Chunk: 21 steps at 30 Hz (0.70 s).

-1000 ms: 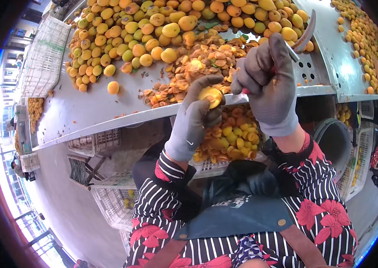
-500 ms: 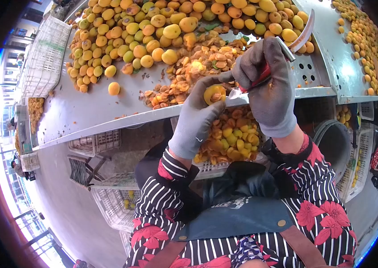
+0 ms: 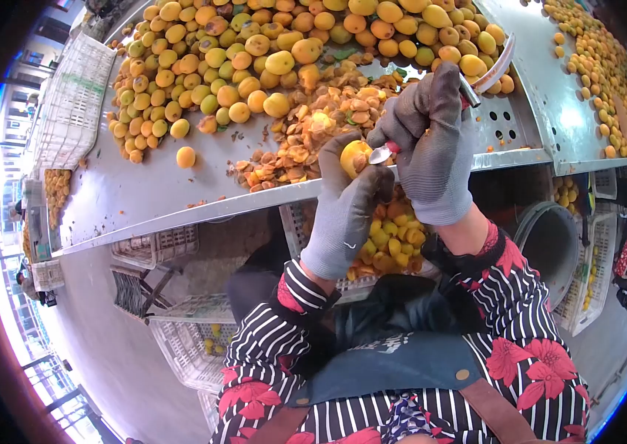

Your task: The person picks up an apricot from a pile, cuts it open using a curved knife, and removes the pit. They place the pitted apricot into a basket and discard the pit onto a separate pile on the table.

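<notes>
Drawn closer together: our left hand (image 3: 343, 209), half-curled, pinches fruit (image 3: 350, 154); our right hand (image 3: 432, 148), fisted, grips spoon (image 3: 379, 155) beside fruit.

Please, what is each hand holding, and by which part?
The left hand holds a yellow fruit by its sides. The right hand grips a tool around its red handle, which is mostly hidden.

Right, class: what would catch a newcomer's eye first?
First, the bright heap of fruit at the back of the metal table. Next, near its front edge, the gloved left hand holding one fruit. The right hand has a spoon-like tip on one side, a curved blade on the other.
</notes>
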Tool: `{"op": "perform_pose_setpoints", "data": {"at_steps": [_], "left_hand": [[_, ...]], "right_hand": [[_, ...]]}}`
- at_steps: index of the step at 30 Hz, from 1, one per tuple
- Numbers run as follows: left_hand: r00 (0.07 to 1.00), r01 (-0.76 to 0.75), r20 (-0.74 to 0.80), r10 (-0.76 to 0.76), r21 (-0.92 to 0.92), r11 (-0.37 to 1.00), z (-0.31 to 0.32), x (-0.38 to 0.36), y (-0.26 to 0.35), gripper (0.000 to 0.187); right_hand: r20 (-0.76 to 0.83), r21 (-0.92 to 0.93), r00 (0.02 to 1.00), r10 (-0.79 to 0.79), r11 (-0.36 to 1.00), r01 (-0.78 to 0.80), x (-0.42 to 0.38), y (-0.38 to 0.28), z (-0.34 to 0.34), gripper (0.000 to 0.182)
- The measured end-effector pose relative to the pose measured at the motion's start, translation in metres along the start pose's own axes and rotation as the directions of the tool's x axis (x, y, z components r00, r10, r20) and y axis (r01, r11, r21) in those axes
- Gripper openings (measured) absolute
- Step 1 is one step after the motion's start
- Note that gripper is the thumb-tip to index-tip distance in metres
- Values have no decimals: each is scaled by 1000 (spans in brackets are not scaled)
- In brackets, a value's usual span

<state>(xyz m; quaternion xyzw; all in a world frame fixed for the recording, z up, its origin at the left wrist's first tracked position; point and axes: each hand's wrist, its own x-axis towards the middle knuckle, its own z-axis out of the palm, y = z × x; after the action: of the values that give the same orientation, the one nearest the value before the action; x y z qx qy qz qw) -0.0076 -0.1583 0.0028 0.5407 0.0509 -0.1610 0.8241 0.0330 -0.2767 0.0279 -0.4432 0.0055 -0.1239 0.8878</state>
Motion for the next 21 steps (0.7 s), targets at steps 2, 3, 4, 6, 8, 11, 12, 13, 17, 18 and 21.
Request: {"op": "perform_pose_setpoints", "data": {"at_steps": [2, 3, 4, 6, 8, 11, 12, 13, 17, 18, 21], "left_hand": [[999, -37, 33, 36, 39, 999, -2, 0, -2, 42], [996, -71, 66, 66, 79, 994, -4, 0, -4, 41], [995, -74, 66, 69, 78, 994, -5, 1, -8, 41], [995, -33, 95, 34, -8, 999, -7, 3, -19, 46], [978, -205, 106, 180, 331, 921, -9, 1, -24, 46], [933, -338, 154, 326, 684, 647, 0, 2, -23, 43], [966, -244, 38, 255, 448, 860, 5, 4, -24, 42], [988, -138, -51, 147, 157, 978, 8, 4, -25, 42], [986, -125, -91, 141, 168, 978, 17, 4, -23, 36], [985, -121, -99, 141, 192, 974, 18, 3, -22, 36], [977, -139, -116, 178, 285, 948, 16, 7, -29, 37]], "right_hand": [[-31, -31, 998, -49, 998, 48, -1, 0, 3, 51], [-29, -32, 998, -50, 998, 49, -2, -1, 5, 51], [-41, -47, 996, -81, 996, 79, -3, -1, 8, 50], [-52, -61, 992, -112, 992, 109, -3, 0, 9, 48], [-2, -107, 986, -169, 980, 168, -2, 5, 3, 43], [-47, -108, 982, -185, 978, 179, -3, 13, 6, 39], [-86, -113, 985, -152, 983, 142, -3, 12, 6, 39], [-85, -111, 985, -153, 983, 143, -3, 9, 7, 39], [-69, -235, 987, -147, 964, 127, -3, 3, 11, 54], [-75, -225, 988, -138, 967, 118, -3, 3, 11, 54], [-148, -182, 985, -93, 981, 65, 0, 2, 12, 55]]}}
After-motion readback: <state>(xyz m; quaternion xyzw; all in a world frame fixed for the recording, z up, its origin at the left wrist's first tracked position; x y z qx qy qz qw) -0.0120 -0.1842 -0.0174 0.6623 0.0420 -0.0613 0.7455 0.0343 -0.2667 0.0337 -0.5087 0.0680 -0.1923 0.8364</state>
